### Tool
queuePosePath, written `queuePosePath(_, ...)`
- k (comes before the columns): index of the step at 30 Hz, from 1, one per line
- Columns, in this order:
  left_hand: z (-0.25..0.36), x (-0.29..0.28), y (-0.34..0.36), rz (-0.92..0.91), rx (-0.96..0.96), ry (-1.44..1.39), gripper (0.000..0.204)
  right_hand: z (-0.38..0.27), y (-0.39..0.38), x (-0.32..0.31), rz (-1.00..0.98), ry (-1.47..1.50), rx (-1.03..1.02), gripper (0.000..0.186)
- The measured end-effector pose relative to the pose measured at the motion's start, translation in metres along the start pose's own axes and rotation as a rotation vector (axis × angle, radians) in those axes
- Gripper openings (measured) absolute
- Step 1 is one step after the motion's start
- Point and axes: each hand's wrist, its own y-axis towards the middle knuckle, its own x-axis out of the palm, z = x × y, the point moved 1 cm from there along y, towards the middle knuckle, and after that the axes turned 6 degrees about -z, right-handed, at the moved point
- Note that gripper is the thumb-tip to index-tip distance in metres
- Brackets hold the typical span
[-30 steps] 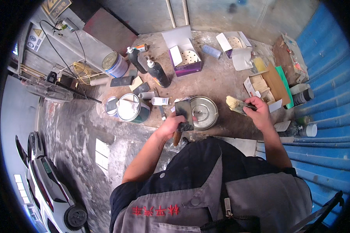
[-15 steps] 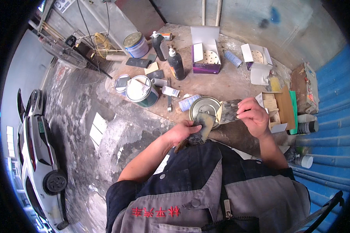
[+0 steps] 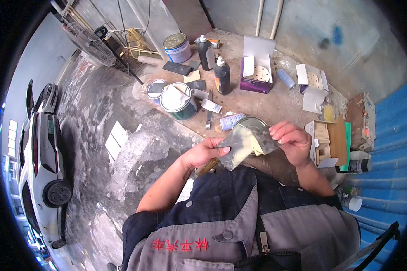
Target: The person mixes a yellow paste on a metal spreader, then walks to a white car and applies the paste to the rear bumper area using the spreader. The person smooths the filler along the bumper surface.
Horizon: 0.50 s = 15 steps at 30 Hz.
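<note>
My left hand (image 3: pixel 200 152) grips a grey putty board (image 3: pixel 230 143), thumb on its upper face. Pale yellow putty (image 3: pixel 248 141) is smeared over that board. A brown handle-like piece (image 3: pixel 207 167) juts out beneath the same hand; whether it belongs to the board I cannot tell. Between the fingers and thumb of my right hand (image 3: pixel 295 141) is a thin, stained putty scraper (image 3: pixel 267 139). Its edge meets the board, and a ridge of putty sits where they meet. Behind them a round metal can (image 3: pixel 254 120) is partly covered.
On the worktop stand an open paint can (image 3: pixel 178 108), black bottles (image 3: pixel 221 77), a purple box of sanding discs (image 3: pixel 256 81) and a blue spray can (image 3: pixel 286 79). An open carton of wooden sticks (image 3: pixel 322 140) lies right. A white car (image 3: pixel 40 158) is far left.
The board has turned so its putty-covered face shows more. The scraper has come down onto it from the right and now touches the putty. The view has shifted slightly.
</note>
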Motion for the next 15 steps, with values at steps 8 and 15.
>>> queuePosePath(8, 0.025, -0.037, -0.042, -0.146, 0.149, 0.071, 0.037, -0.004, 0.040, 0.065, -0.109, 0.048, -0.092, 0.018)
queuePosePath(15, 0.036, -0.077, -0.099, -0.170, 0.193, 0.119, 0.036, 0.005, 0.081, 0.123, -0.214, -0.157, -0.062, 0.018)
